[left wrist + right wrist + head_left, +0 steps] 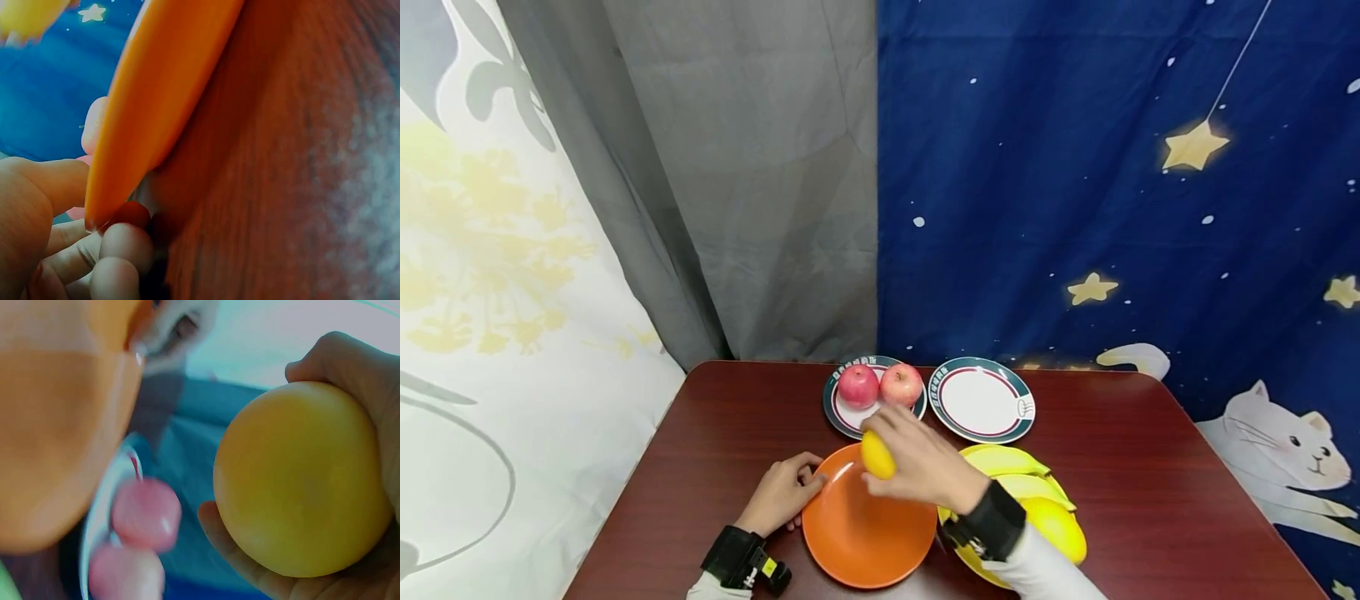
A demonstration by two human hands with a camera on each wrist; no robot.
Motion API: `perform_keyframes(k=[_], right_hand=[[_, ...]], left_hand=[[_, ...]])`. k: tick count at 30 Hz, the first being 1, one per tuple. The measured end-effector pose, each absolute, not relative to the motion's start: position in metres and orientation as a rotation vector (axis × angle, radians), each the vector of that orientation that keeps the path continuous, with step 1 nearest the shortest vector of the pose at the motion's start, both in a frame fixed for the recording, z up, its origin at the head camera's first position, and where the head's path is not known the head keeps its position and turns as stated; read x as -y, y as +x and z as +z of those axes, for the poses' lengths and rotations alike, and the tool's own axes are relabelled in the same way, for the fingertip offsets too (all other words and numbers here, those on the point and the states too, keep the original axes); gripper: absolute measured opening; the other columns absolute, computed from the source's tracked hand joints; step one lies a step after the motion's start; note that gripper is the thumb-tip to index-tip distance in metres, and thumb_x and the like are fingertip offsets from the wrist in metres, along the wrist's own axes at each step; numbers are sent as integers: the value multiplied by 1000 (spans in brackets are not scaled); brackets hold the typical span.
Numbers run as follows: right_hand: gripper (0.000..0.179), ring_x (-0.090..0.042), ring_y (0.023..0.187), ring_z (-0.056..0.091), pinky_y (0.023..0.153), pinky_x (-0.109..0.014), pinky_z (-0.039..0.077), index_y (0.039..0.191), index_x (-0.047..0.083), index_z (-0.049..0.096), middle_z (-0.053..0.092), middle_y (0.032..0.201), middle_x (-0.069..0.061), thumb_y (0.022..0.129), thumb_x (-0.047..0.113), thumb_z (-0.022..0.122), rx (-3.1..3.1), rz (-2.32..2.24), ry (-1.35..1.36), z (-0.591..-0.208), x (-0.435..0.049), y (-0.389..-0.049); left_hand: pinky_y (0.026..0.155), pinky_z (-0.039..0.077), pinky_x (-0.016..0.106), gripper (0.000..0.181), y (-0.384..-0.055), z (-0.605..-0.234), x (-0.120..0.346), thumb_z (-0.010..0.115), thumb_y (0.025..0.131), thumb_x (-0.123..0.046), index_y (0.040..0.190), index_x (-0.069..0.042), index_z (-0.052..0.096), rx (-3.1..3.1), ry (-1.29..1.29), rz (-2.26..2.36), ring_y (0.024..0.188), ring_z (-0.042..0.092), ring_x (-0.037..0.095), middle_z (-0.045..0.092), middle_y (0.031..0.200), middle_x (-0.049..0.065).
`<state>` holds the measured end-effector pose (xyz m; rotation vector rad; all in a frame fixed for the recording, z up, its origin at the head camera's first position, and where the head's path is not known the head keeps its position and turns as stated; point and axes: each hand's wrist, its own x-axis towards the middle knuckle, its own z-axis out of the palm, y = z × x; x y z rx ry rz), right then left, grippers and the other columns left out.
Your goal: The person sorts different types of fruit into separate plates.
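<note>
My right hand [917, 458] grips a smooth yellow fruit [877, 455] over the upper right part of an orange plate [868, 533]. In the right wrist view the fingers curl round this fruit [300, 481], which looks round and glossy. At the plate's left edge, my left hand [782, 492] pinches the rim. The left wrist view shows the thumb on one side of the plate [156, 81] and the fingers [125, 247] bent beneath its edge.
Two pink-red apples [858, 386] sit on a dark-rimmed white plate [837, 412] behind the orange one. A similar plate [979, 402] stands beside it. To the right, partly under my right forearm, a yellow bowl [973, 565] holds bananas [1003, 460] and a large yellow fruit [1056, 531].
</note>
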<state>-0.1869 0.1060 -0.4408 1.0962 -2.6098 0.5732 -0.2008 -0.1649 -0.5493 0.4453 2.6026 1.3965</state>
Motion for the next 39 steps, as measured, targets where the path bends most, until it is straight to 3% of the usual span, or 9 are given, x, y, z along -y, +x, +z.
perform_keyframes(k=[6,13,21,27,30,39], right_hand=[[54,-15,107,55,90,-25,50,131,15,66,59,120,2,85,40,82,2753,477,1285,-475,-68,-201],[59,-14,110,54,98,-25,49,137,17,65,57,121,3,88,46,81,2851,384,1309,-497,-55,-198],[65,-15,116,55,105,-27,48,141,15,65,58,127,2,90,52,81,2839,364,1332,-497,-54,-199],[81,-18,130,53,114,-37,44,147,18,63,59,140,2,91,75,69,2815,431,1289,-475,-64,-199],[84,-18,137,50,117,-43,42,150,19,61,58,146,2,91,78,67,2788,492,1236,-452,-81,-193],[80,-23,137,53,111,-51,47,146,19,64,59,147,0,90,75,71,2630,425,1033,-399,-182,-148]], left_hand=[[45,48,26,23,-202,-553,163,70,102,-14,121,-2,72,-2642,493,1409,37,49,9,55,66,-3],[55,47,24,22,-203,-555,163,70,101,-15,120,-3,74,-2664,473,1407,39,45,9,53,64,-6],[49,46,24,22,-203,-556,163,70,100,-12,120,-3,73,-2633,461,1435,37,46,8,53,66,-5],[47,44,24,22,-202,-554,163,68,101,-11,121,-2,72,-2621,463,1445,38,47,9,53,67,-4],[47,45,25,21,-201,-554,163,69,102,-13,121,-3,72,-2607,447,1459,39,48,11,54,67,-2],[56,44,25,26,-200,-553,163,72,104,-20,123,-3,72,-2595,407,1461,43,48,16,51,67,-1]])
